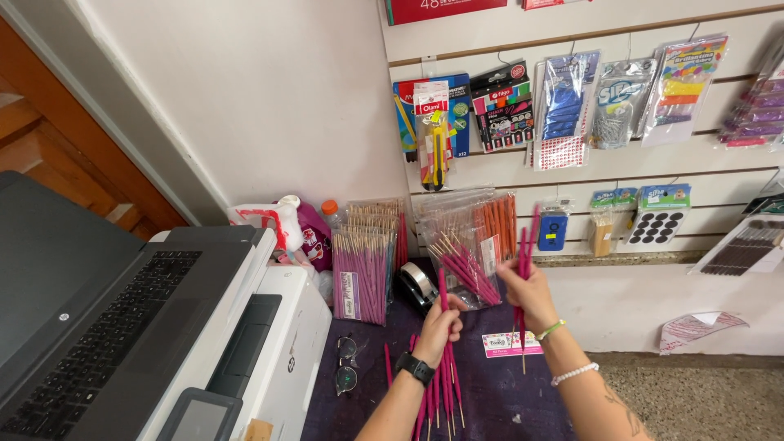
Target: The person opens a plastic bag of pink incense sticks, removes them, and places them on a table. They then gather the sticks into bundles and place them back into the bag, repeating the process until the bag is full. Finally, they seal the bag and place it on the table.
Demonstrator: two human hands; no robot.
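**Pink sticks in both hands over the purple table**

Nearest the camera, the left hand [438,328], a black watch at its wrist, is closed around a bundle of pink sticks [442,390] that fans downward below the fist, with one stick poking up above it. Just right of it and slightly higher, the right hand [531,296] is closed on a smaller upright bunch of pink sticks [523,260], tips pointing up. Both hands hover above the purple table [490,392]. On the table, left of the left hand, lie eyeglasses [346,364]; a small label card [508,344] lies between the forearms. Beyond the hands stand a tape dispenser [418,286] and clear packs of sticks [364,265].
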